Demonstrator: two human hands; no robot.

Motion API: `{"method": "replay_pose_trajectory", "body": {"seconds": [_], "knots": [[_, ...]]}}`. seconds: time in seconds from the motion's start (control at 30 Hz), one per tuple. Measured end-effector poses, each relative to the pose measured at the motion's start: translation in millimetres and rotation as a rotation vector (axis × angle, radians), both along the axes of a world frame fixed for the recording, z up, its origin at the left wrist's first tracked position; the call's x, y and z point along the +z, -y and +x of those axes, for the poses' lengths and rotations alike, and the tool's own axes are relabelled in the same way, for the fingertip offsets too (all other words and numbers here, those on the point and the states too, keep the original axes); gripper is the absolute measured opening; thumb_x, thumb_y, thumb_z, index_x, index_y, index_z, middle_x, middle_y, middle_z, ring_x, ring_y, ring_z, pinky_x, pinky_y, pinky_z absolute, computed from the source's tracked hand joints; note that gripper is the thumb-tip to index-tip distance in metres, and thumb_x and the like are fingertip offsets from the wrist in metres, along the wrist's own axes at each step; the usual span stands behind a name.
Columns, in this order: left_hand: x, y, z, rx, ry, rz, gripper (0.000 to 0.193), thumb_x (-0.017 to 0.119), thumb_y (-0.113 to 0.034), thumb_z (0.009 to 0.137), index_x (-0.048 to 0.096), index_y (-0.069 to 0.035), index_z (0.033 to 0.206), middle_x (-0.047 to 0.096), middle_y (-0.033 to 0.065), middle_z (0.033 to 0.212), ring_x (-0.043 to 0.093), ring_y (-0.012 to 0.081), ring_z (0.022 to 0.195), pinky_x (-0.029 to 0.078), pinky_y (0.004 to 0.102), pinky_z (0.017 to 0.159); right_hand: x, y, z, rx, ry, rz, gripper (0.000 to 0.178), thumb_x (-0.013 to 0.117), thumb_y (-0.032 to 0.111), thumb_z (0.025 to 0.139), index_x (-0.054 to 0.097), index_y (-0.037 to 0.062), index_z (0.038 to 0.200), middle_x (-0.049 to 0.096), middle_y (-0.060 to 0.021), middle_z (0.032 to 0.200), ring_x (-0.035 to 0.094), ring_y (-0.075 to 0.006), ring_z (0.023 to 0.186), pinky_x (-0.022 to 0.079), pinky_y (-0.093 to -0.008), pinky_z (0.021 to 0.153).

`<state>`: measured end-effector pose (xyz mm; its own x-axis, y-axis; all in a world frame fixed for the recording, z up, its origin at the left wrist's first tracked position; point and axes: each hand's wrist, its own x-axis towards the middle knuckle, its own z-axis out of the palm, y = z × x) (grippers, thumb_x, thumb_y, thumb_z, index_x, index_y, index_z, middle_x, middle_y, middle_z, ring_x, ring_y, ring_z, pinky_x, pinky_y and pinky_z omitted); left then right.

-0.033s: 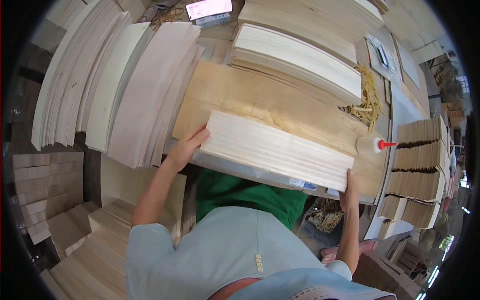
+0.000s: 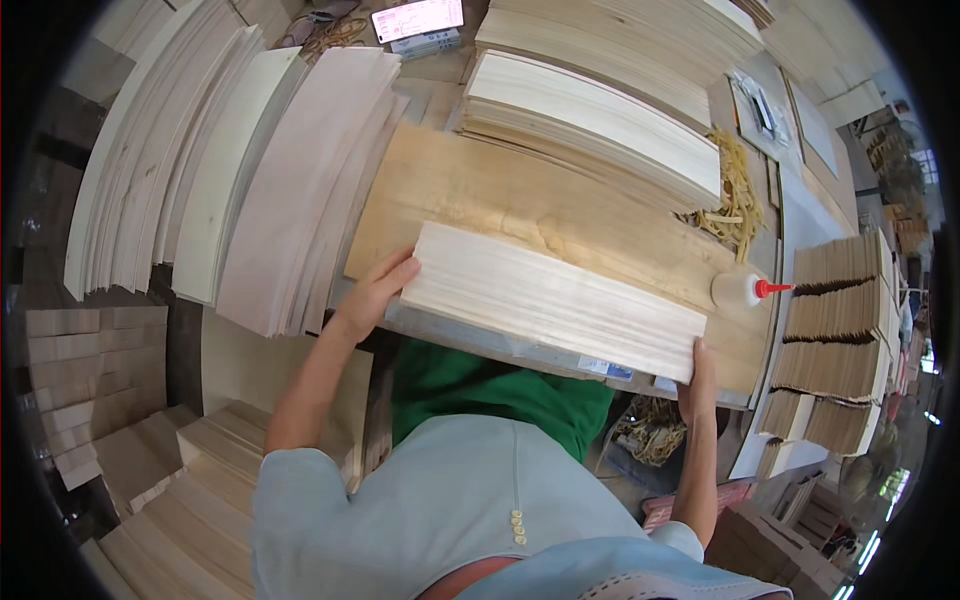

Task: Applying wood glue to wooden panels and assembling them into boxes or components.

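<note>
Left hand (image 2: 372, 296) gripped one end of the pale veneer stack (image 2: 552, 300), right hand (image 2: 697, 368) clasped the other; we saw no shift from the earlier view. Stack lay on the tabletop (image 2: 480, 195), glue bottle (image 2: 745, 289) just beside its far right corner.

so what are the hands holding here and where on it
Both hands grip one stack of thin pale wood sheets by its two short ends: the left hand at the left end, the right hand at the right end.
</note>
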<state>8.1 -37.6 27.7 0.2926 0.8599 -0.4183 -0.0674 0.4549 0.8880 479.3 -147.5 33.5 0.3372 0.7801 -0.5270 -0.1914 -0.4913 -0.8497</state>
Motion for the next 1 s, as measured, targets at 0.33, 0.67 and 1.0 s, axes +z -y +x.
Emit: {"method": "replay_pose_trajectory", "body": {"seconds": [0.33,0.67,1.0], "knots": [[-2,3,-1,0.034,0.031,-0.129,0.059,0.047,-0.034,0.098,0.033,0.003,0.141,0.044,0.0097,0.140,0.039,0.0176,0.128,0.029,0.0325,0.108,4,16,-8,-0.003,-0.055,0.010,0.061,0.046,0.047,0.096,0.041,0.0020,0.137,0.050,-0.0108,0.134,0.047,-0.0198,0.123,0.035,-0.0368,0.103],[-9,4,-16,0.012,0.100,-0.053,0.053,0.044,-0.025,0.100,0.029,0.002,0.143,0.039,0.0111,0.143,0.037,0.0198,0.131,0.026,0.0344,0.110,15,26,-5,-0.012,-0.178,0.021,0.061,0.049,0.042,0.096,0.038,0.0010,0.139,0.048,-0.0125,0.136,0.046,-0.0200,0.123,0.034,-0.0359,0.104],[-12,-13,-21,-0.026,-0.057,-0.037,0.064,0.050,-0.026,0.098,0.019,0.003,0.146,0.032,0.0120,0.148,0.032,0.0208,0.135,0.024,0.0344,0.111,12,-5,10,0.128,-0.163,0.005,0.074,0.055,0.050,0.090,0.033,0.0025,0.143,0.039,-0.0106,0.144,0.034,-0.0202,0.134,0.023,-0.0346,0.111]]}}
